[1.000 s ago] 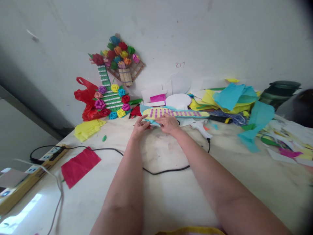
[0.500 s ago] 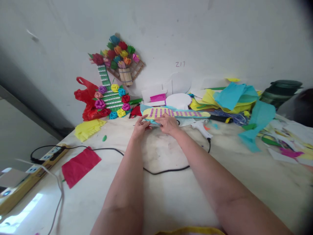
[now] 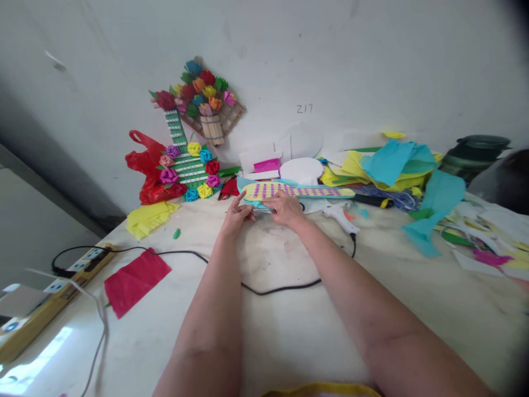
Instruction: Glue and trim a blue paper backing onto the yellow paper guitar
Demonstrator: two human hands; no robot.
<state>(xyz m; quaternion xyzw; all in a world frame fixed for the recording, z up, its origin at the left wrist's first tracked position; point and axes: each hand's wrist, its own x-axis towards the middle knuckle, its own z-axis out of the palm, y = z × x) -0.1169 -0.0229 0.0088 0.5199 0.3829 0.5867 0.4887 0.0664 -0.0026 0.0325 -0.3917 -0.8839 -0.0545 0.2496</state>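
Both my hands work at the left end of a long yellow strip [image 3: 306,191] patterned with purple rectangles, lying at the far middle of the pale table [image 3: 268,325]. My left hand [image 3: 235,215] pinches at that end, index finger raised, fingers closed on a thin light-blue edge under the strip. My right hand [image 3: 285,208] lies curled over the strip's near edge, fingers pressing on it. A white glue gun [image 3: 339,215] lies just right of my right hand, its black cord [image 3: 281,288] running across the table.
Paper-flower crafts [image 3: 194,132] lean on the wall behind a red plastic bag [image 3: 145,165]. Yellow paper [image 3: 149,218], a red sheet [image 3: 134,280] and a power strip [image 3: 61,281] lie left. Teal and yellow paper piles [image 3: 397,165] and scraps fill the right, with dark pots [image 3: 471,157] beyond.
My left hand has slid slightly back and its index finger has lifted; otherwise hands and strip stay where they were.
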